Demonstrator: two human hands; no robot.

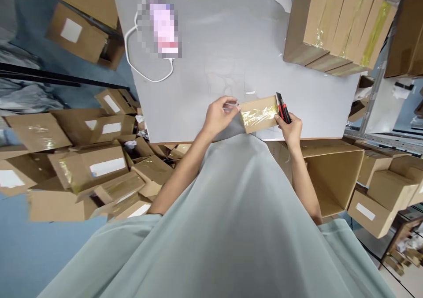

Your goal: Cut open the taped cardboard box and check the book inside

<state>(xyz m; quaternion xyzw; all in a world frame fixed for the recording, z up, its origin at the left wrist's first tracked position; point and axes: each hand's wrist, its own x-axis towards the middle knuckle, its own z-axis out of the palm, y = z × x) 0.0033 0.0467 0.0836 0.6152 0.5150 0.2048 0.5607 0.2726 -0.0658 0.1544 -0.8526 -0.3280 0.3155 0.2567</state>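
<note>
A small flat cardboard box [259,114] with shiny clear tape across its face is held over the near edge of the table, slightly tilted. My left hand [220,115] is at its left end, fingers curled, thumb and fingertips at the box's corner. At the opposite end, my right hand [291,128] grips the box's edge with the thumb on its face. A red and black utility knife [283,109] is also in my right hand, its tip pointing up and away beside the box.
The grey table [214,42] bears a blurred-out device [164,27] with a white cable [145,75] at the left. Taped cardboard boxes [337,22] stand at the back right. Opened cartons [105,163] pile up on the left floor; a large open carton [333,174] is below right.
</note>
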